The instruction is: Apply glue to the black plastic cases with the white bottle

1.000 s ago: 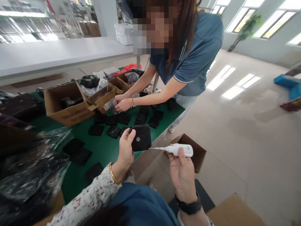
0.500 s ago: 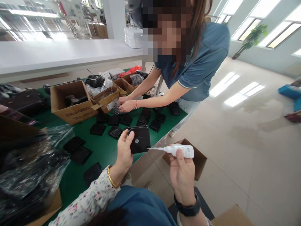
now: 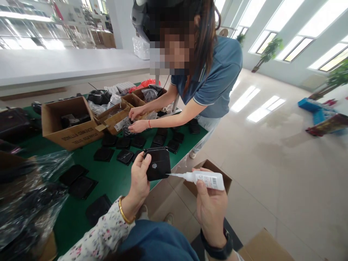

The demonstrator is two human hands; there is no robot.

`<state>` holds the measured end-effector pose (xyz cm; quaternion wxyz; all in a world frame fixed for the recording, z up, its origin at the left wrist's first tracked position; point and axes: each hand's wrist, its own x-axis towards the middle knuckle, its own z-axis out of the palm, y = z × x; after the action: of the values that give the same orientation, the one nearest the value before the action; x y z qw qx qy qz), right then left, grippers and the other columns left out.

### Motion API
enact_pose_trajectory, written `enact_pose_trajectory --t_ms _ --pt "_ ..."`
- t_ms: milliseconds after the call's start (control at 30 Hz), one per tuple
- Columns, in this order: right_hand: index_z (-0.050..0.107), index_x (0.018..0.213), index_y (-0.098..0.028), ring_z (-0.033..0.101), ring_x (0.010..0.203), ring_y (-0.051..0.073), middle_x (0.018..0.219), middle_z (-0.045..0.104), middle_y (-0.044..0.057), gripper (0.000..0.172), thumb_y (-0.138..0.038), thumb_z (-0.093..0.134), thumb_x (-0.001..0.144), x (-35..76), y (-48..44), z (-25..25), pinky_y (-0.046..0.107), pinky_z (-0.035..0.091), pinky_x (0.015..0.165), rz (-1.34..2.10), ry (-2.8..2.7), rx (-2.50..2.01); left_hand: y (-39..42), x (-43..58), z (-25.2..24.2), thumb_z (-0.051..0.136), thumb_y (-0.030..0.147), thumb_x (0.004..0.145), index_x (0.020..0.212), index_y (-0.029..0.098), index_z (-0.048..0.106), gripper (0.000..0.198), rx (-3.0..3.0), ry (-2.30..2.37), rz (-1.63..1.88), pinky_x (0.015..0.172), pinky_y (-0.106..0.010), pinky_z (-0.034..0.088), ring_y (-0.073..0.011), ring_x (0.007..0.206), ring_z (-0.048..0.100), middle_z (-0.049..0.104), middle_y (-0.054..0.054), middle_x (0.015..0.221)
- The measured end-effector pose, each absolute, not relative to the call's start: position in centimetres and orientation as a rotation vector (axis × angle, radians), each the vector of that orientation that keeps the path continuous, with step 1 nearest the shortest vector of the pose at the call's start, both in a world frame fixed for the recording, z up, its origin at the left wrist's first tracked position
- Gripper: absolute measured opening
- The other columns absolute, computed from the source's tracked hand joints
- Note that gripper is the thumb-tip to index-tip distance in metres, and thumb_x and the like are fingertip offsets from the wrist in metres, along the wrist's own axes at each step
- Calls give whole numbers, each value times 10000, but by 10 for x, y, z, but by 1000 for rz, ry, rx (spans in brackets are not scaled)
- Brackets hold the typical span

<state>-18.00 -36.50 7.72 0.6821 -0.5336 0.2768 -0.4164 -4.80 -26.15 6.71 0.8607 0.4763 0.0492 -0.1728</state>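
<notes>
My left hand point(image 3: 140, 177) pinches a flat black square plastic part point(image 3: 159, 165) by its left edge, thumb in front. The part is held up over the table's edge and has a small round light mark on its face. In my right hand point(image 3: 212, 203) lies a white glue bottle point(image 3: 208, 179) with a long thin nozzle, tipped on its side. Its nozzle tip is at the part's lower right corner; whether it touches I cannot tell. Similar black square parts point(image 3: 125, 156) lie on the green table beyond.
Across the table a co-worker point(image 3: 214, 72) bends over, both hands on clear plastic beside open cardboard boxes point(image 3: 72, 136). Clear plastic bags point(image 3: 32, 203) cover the left side of the green table point(image 3: 114, 181). A cardboard box point(image 3: 190, 186) stands on the floor below my right hand.
The view has shifted, so the scene sits further left. The bottle has tilted slightly, its base now lower, while its nozzle stays at the part's lower right corner. Both hands keep their holds.
</notes>
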Motion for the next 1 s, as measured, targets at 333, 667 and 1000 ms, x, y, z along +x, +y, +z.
enact_pose_trajectory --t_ms 333,667,1000 --pt "680 970 -181 673 787 186 924 715 71 249 -262 767 750 -181 -363 109 247 556 669 -961 462 -1579 -258 -54 66 742 391 737 972 191 628 329 977 41 -362 562 -172 445 -82 641 577 677 2 904" --pt "656 1002 -229 645 815 165 956 689 34 215 -251 726 800 -183 -358 122 240 532 716 -937 331 -1865 -253 -55 68 741 392 742 973 185 618 334 976 34 -330 604 -177 458 -102 740 598 661 0 912" --pt "651 994 -212 631 861 153 948 671 30 177 -224 693 822 -184 -358 133 221 514 749 -942 235 -2014 -249 -55 67 736 399 746 991 183 608 351 992 13 -329 628 -200 482 -104 717 589 646 2 883"
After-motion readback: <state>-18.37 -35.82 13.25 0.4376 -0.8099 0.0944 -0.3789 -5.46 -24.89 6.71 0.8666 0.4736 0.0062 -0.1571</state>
